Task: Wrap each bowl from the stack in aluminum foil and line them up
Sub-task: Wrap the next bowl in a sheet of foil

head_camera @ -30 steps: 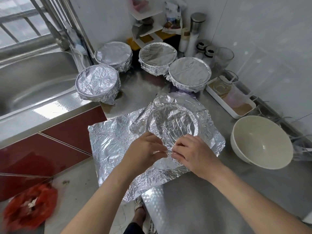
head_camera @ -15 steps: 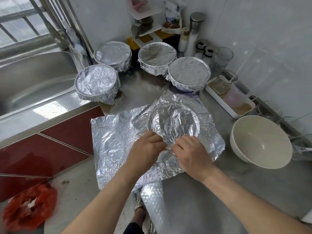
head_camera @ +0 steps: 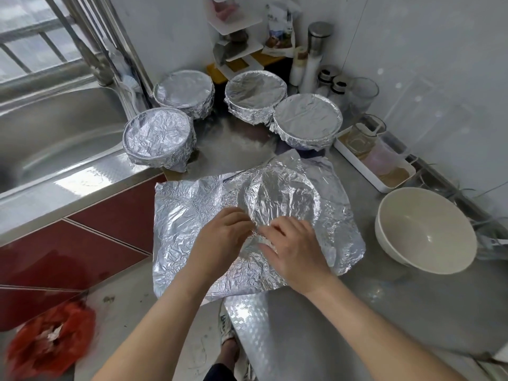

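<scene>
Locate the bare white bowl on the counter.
In the head view, the white bowl sits on the counter's right side, right of the foil sheet and in front of the white tray.

Home kitchen: steel sink point(head_camera: 41, 133), condiment jars point(head_camera: 327, 78).

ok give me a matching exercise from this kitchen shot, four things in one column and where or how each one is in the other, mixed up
Things:
1. foil sheet
2. bare white bowl
3. red bag
4. white tray

Places or states:
a. lying on the floor, lower left
b. holding glass cups
c. pinched by the left hand and right hand
d. unwrapped, on the counter to the right of the foil

Pairs: 1-c, 2-d, 3-a, 4-b
</scene>
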`<state>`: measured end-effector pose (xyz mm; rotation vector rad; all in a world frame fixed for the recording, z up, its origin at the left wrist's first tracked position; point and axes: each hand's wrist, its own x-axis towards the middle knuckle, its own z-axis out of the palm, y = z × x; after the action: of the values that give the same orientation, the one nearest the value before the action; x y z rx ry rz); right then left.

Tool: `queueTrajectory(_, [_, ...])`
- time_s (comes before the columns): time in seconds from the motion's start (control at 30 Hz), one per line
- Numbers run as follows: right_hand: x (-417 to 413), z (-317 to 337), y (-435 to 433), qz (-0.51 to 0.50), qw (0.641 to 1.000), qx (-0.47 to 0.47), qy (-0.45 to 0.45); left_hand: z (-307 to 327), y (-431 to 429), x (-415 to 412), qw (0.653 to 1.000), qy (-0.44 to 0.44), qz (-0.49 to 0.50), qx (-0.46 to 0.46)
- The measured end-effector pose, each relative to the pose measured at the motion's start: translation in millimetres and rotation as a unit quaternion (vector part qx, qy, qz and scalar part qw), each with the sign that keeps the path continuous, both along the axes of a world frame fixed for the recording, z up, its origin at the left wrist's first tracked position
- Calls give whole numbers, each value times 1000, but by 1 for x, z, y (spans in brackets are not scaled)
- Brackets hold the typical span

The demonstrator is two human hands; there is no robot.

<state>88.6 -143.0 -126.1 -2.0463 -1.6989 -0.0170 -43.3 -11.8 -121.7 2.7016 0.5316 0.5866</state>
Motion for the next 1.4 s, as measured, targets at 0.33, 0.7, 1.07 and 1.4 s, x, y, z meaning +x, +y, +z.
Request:
queueTrajectory(0.33, [36, 9, -23, 63, 997, -18, -33, -3, -22, 15, 998, -5, -63, -19])
queueTrajectory(0.7, [36, -3, -16, 100, 990, -6, -99, -7, -22, 17, 998, 3, -63, -26])
queueTrajectory(1.07, [31, -1, -14, 74, 991, 41, -100, -10, -25, 23, 998, 2, -57, 6])
queueTrajectory(1.4, [63, 6, -31, 66, 994, -20, -81, -5, -26, 25, 998, 6, -56, -10])
